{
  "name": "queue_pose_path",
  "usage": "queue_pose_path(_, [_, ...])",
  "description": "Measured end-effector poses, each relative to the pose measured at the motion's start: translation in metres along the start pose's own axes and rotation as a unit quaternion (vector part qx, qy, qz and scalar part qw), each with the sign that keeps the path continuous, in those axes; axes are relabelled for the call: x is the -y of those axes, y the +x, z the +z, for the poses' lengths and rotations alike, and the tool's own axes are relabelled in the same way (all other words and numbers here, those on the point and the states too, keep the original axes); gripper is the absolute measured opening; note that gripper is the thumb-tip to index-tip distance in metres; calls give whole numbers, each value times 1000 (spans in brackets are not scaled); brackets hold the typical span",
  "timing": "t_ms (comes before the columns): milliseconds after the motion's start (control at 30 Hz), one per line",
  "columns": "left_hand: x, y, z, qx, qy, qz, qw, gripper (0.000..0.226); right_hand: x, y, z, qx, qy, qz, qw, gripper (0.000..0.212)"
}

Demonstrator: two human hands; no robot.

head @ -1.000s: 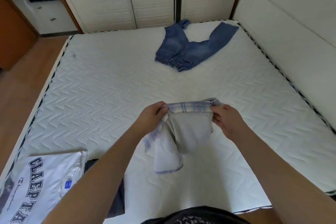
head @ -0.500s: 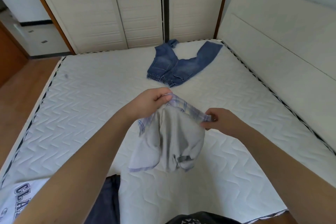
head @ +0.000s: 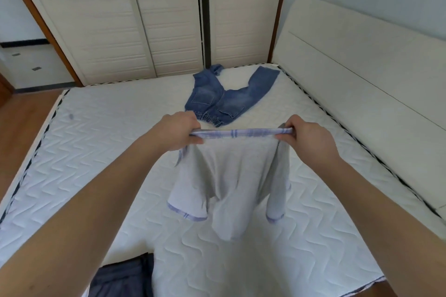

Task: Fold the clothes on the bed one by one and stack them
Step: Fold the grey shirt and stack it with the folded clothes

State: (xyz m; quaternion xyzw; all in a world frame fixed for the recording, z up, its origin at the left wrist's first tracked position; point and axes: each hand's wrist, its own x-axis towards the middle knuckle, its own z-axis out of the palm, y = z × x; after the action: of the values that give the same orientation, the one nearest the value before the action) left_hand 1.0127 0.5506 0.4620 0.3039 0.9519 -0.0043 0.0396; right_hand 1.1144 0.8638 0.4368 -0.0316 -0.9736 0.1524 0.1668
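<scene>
Spread wider than a moment ago, my left hand (head: 179, 134) and right hand (head: 305, 138) each pinch an end of the shorts' (head: 231, 176) checked waistband, stretching it flat above the bed (head: 96, 152) for folding; jeans (head: 224, 101) wait beyond.

Both hands hold a pale grey cloth garment with a blue plaid band (head: 231, 171) stretched taut above the white quilted bed (head: 101, 152) — left hand (head: 179, 134) and right hand (head: 307, 138) each pinching one end. Crumpled blue denim jeans (head: 226, 97) lie beyond; a dark navy garment (head: 123, 277) sits at the near edge.
</scene>
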Motion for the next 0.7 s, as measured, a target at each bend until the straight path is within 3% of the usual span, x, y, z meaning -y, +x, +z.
queue_pose_path(200, [-2,6,5,-80,-1,-59,995,25,-9,5,-16,-13,-42,-13,999,24])
queue_pose_path(467, [-43,-1,-16,-129,-141,-47,980,18,-44,7,-34,-20,-32,0,999,27])
queue_pose_path(600, [-76,-5,-32,-143,-231,-52,961,16,-67,5,-41,-36,61,17,997,23])
queue_pose_path(700, [-109,-4,-34,-154,-392,-97,902,14,-86,1,-45,-19,229,52,972,21])
